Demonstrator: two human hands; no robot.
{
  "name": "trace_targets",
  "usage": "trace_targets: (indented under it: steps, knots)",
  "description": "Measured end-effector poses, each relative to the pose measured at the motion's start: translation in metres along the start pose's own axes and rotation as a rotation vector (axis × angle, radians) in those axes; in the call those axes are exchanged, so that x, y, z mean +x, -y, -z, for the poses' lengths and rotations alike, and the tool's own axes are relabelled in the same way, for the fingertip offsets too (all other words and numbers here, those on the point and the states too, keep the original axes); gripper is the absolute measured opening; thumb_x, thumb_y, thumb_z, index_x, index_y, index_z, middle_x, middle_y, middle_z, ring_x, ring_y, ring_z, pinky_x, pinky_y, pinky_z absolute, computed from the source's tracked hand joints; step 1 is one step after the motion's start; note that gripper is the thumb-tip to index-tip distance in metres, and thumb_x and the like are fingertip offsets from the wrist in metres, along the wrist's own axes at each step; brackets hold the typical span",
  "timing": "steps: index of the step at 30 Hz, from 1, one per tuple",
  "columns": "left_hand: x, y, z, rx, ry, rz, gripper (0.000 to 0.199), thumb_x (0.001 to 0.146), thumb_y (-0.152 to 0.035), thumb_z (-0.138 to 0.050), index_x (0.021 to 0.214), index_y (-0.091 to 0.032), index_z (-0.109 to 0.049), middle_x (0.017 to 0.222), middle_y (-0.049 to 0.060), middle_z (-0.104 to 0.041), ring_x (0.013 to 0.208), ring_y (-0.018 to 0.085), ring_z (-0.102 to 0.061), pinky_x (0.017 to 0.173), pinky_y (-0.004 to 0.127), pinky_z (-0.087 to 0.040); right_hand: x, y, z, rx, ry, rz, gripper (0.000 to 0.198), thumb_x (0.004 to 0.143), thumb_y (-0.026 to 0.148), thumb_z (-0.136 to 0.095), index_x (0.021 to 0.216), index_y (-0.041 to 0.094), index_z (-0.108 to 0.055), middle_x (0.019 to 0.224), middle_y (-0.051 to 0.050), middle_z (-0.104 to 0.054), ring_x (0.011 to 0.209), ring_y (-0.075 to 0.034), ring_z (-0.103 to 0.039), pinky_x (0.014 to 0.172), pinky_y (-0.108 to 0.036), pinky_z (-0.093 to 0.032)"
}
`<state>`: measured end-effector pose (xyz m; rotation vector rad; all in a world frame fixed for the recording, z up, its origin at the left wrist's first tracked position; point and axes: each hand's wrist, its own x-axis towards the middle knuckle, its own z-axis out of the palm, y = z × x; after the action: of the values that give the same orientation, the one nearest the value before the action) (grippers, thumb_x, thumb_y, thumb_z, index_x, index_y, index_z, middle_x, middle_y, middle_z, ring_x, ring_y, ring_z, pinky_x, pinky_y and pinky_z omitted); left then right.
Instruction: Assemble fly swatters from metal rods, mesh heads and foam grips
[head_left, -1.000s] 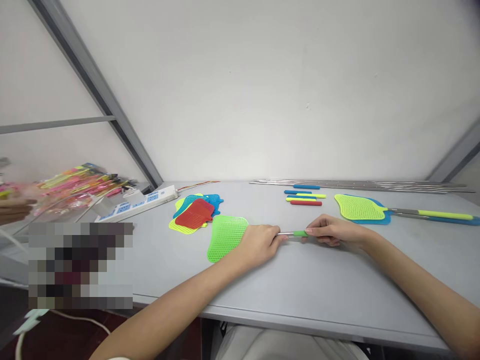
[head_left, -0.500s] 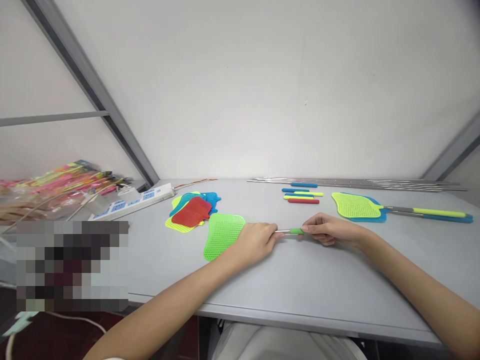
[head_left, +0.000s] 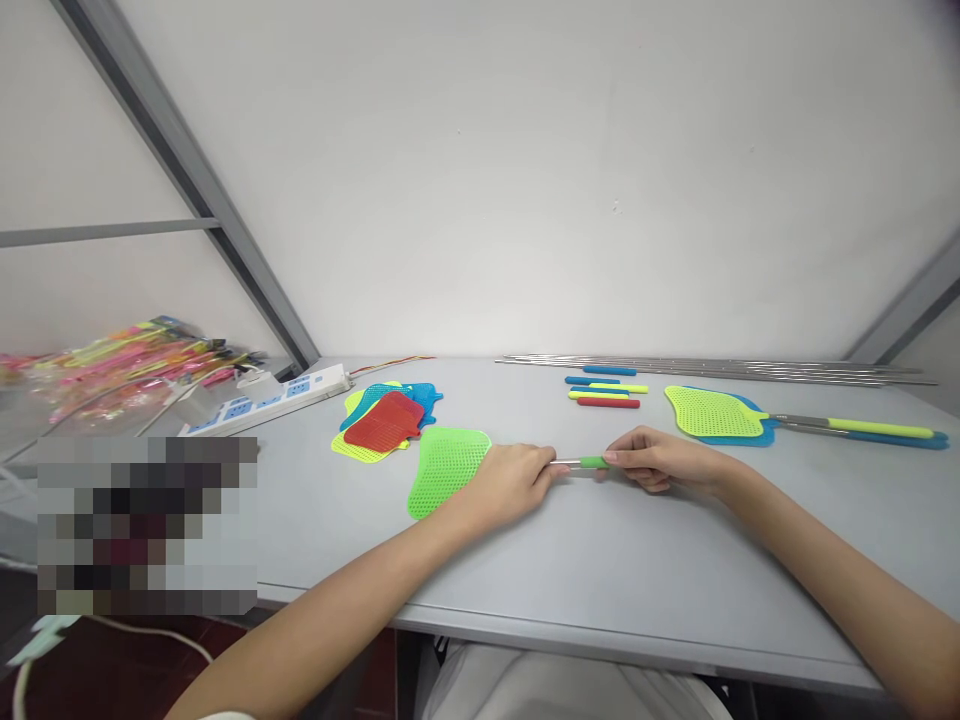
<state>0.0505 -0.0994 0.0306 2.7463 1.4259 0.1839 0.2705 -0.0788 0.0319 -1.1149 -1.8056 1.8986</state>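
A green fly swatter [head_left: 448, 470] with a perforated head lies across the grey table in front of me. My left hand [head_left: 517, 482] is closed around its metal rod [head_left: 564, 462], just right of the head, and covers part of it. The rod's right end meets a green handle sleeve [head_left: 594, 462]. My right hand [head_left: 651, 458] pinches that sleeve between thumb and fingers, hiding its far end. Behind my hands lie several loose handle sleeves [head_left: 607, 403] in red, blue and yellow.
Loose swatter heads [head_left: 384, 422] are piled at left, near a white power strip [head_left: 274, 402]. Two finished-looking swatters [head_left: 716, 414] rest at right. Thin metal rods [head_left: 720, 368] lie along the wall. Bagged colourful items [head_left: 142, 360] fill the far left, above a pixelated patch.
Both my hands and the green swatter hold practically the same position. A blurred hand at the far left edge has gone from view.
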Motion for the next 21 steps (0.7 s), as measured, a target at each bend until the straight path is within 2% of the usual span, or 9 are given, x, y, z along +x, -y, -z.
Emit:
trace_targets:
  steps: [9, 21]
  knots:
    - [-0.0023, -0.0011, 0.0, 0.071, -0.039, -0.043, 0.039, 0.084, -0.039, -0.017, 0.075, -0.019, -0.05, 0.071, 0.003, -0.058, 0.06, 0.014, -0.052, 0.048, 0.024, -0.029, -0.001, -0.0004, -0.0009, 0.013, 0.004, 0.009, 0.031, 0.075, 0.037, -0.049, 0.081, 0.009, -0.061, 0.046, 0.007, -0.022, 0.041, -0.004, -0.017, 0.039, -0.022, -0.011]
    - [-0.0048, -0.0067, -0.0024, 0.103, 0.006, -0.02, 0.038, 0.083, -0.04, -0.019, 0.079, -0.018, -0.049, 0.074, 0.004, -0.059, 0.066, 0.016, -0.055, 0.053, 0.025, -0.035, 0.0016, -0.0057, -0.0044, 0.211, 0.067, -0.051, 0.027, 0.075, 0.033, -0.051, 0.08, 0.008, -0.06, 0.048, 0.009, -0.017, 0.04, -0.002, -0.013, 0.038, -0.02, -0.01]
